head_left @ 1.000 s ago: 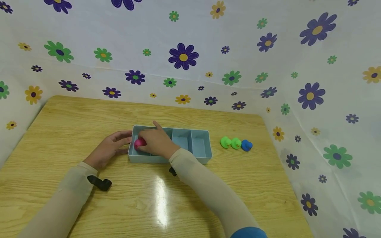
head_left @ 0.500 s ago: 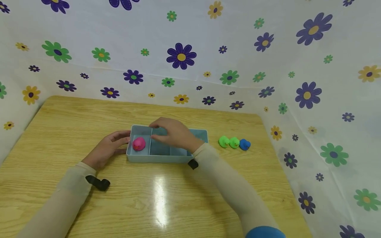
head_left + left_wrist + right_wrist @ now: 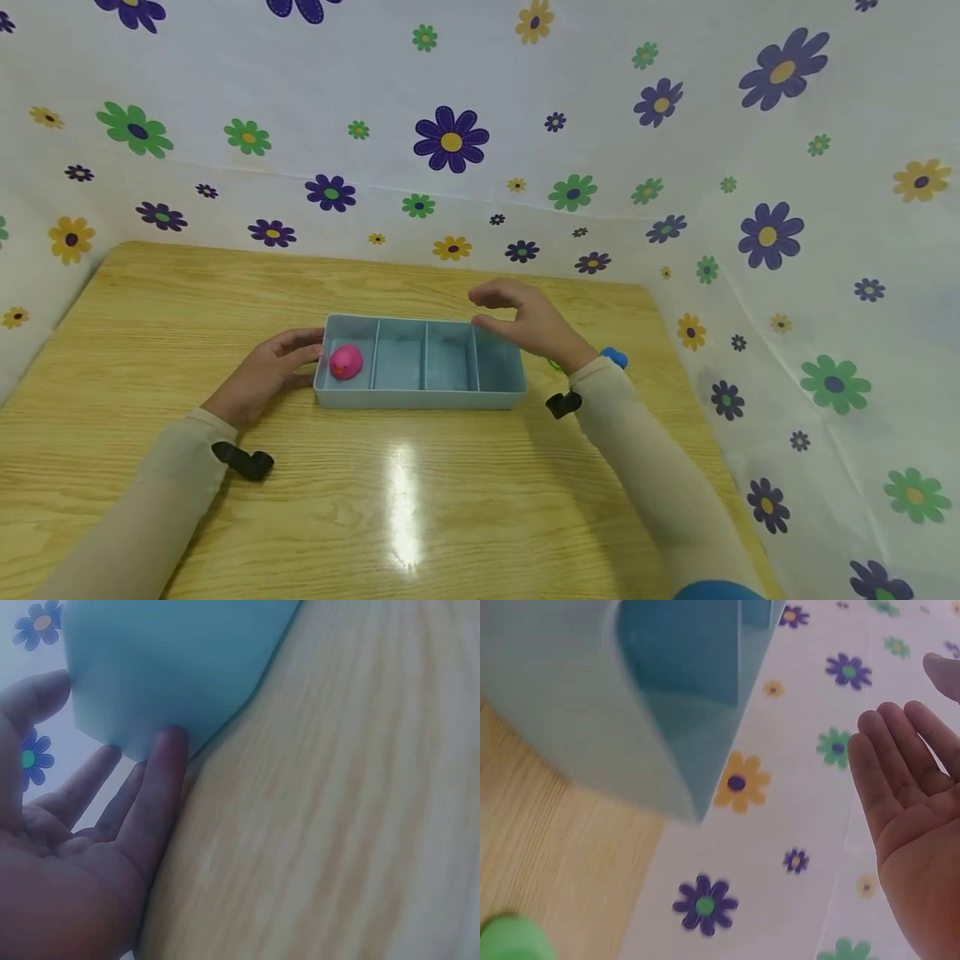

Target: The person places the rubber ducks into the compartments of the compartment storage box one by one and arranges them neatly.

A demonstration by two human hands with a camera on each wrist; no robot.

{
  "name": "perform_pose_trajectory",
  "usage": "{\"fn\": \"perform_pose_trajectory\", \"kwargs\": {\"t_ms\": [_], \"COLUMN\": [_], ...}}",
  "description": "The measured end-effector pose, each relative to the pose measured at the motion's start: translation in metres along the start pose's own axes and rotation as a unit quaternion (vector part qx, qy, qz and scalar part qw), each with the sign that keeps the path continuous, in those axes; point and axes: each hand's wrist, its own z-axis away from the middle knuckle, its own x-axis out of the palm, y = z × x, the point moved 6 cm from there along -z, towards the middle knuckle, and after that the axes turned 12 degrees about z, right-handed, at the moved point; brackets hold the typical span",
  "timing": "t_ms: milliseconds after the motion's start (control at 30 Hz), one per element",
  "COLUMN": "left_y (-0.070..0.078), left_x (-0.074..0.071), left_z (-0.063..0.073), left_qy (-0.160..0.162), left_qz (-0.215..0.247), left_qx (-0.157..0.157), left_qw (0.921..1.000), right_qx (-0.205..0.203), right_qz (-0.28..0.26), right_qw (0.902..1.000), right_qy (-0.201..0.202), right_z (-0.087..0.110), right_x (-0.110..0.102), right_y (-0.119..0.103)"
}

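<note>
- While a black wrist fitting (image 3: 243,461) is sitting on the cream sleeve (image 3: 153,508) at far left, the person's left hand (image 3: 261,373) is touching the outer left end of a light-blue four-compartment tray (image 3: 420,400); its fingers are lying spread and fairly straight against the wall.
- Just inside that end, a pink rubber duck (image 3: 346,362) is sitting upright in the leftmost compartment, its beak facing the near side.
- Three dividers (image 3: 426,358) are running across the tray, which is standing flat on the wood-grain table (image 3: 247,533), one long side towards the person.
- Near the tray's far right corner, the person's right hand (image 3: 534,323) is hovering, fingers extending straight and thumb spreading well away from them, only air between.
- Behind that wrist, a blue toy (image 3: 615,357) is peeking out, partly hidden; a green toy (image 3: 514,941) is showing its rounded top in the right wrist view.
- All along the back and sides, a flower-print sheet (image 3: 390,83) is hanging.
</note>
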Motion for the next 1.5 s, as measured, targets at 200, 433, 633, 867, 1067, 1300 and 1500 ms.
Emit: {"fn": "perform_pose_trajectory", "kwargs": {"t_ms": [200,433,633,867,1067,1300,1500], "left_y": [-0.002,-0.003,-0.004,-0.005,-0.004,-0.003,-0.004], "left_x": [0.000,-0.003,-0.003,-0.003,-0.001,-0.001,-0.001], "left_z": [-0.001,-0.001,-0.002,-0.002,0.001,0.001,0.000], "left_qy": [0.002,0.007,0.005,0.006,0.011,0.012,0.011], "left_qz": [0.004,-0.003,0.005,0.001,-0.009,-0.011,-0.012], "left_qx": [-0.001,-0.001,0.004,0.004,0.005,0.009,0.008], "left_qw": [1.0000,1.0000,1.0000,1.0000,0.9999,0.9998,0.9998], "right_qx": [0.052,0.086,0.127,0.152,0.168,0.164,0.168], "right_qz": [-0.015,0.011,0.014,0.044,0.010,0.018,0.029], "right_qw": [0.9985,0.9959,0.9914,0.9874,0.9858,0.9862,0.9850], "right_qy": [0.011,0.025,0.029,0.006,0.004,-0.014,-0.026], "right_z": [0.019,0.039,0.061,0.082,0.095,0.100,0.102], "right_x": [-0.021,-0.034,-0.036,-0.032,-0.029,-0.024,-0.019], "right_y": [0.039,0.077,0.111,0.141,0.151,0.156,0.160]}}
